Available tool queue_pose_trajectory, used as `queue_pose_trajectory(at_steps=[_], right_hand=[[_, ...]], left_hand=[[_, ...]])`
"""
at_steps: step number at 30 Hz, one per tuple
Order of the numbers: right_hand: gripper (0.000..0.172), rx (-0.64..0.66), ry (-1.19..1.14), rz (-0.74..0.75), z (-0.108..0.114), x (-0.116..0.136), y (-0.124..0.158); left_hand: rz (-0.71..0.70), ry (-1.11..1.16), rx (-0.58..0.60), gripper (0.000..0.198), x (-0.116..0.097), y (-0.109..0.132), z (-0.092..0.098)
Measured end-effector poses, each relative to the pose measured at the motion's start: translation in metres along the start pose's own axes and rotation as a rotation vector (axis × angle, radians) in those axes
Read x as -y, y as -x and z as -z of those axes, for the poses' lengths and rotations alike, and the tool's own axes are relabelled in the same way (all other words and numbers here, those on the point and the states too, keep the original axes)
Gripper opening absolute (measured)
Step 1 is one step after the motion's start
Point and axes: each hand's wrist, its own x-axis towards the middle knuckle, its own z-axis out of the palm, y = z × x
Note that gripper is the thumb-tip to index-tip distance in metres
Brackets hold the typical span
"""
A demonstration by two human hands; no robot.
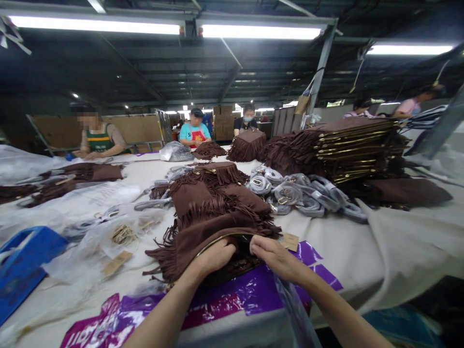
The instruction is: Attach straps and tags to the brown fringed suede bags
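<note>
Head view — 2 hands [216,255], both at 1 unzipped brown bag [203,237]

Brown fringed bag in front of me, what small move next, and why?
I'd probably ease the brown bag wider open: its zip is undone, your left grip and right grip are at the opening, and the inside looks mostly dark.

A: What covers the arms?
B: They're bare wherever they show. The left forearm [170,304] and right forearm [337,302] are uncovered from the bottom of the view up to the wrists.
A: And their shape?
B: Smooth and long, wider toward the elbow, slimmer at the wrist.
A: The hands?
B: The left hand [216,255] and right hand [270,252] are bare too. Some fingertips are hidden.
</note>
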Motion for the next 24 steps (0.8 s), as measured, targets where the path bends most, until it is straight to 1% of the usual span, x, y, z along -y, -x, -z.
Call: queue_pose_trajectory(at_steps=[2, 4, 7, 9, 14, 18, 21, 24], right_hand=[[0.019, -0.004, 0.0, 0.001, 0.0, -0.001, -0.001], [0.019, -0.01, -0.003, 0.009, 0.0, -0.002, -0.002], [0.017, -0.01, -0.014, 0.017, 0.0, -0.005, -0.002], [0.016, -0.009, -0.023, 0.016, 0.001, -0.006, -0.001], [0.016, -0.01, -0.056, -0.008, 0.004, -0.004, -0.006], [0.015, -0.01, -0.083, -0.036, 0.005, -0.004, -0.012], [0.014, -0.013, -0.093, -0.051, 0.006, -0.008, -0.015], [0.013, -0.019, -0.098, -0.063, 0.006, -0.014, -0.016]], left_hand=[[-0.015, 0.084, -0.093, 0.043, 0.004, -0.005, -0.009], [-0.014, 0.08, -0.166, 0.047, 0.009, -0.009, -0.021], [-0.058, -0.02, -0.215, 0.049, 0.016, -0.008, -0.037], [-0.075, -0.073, -0.225, 0.05, 0.016, -0.008, -0.039], [0.006, -0.124, -0.109, 0.056, 0.004, -0.016, -0.028], [0.068, -0.13, -0.021, 0.053, -0.006, -0.029, -0.02], [0.089, -0.112, 0.027, 0.056, -0.008, -0.032, -0.018], [0.083, -0.075, 0.044, 0.063, -0.006, -0.032, -0.021]])
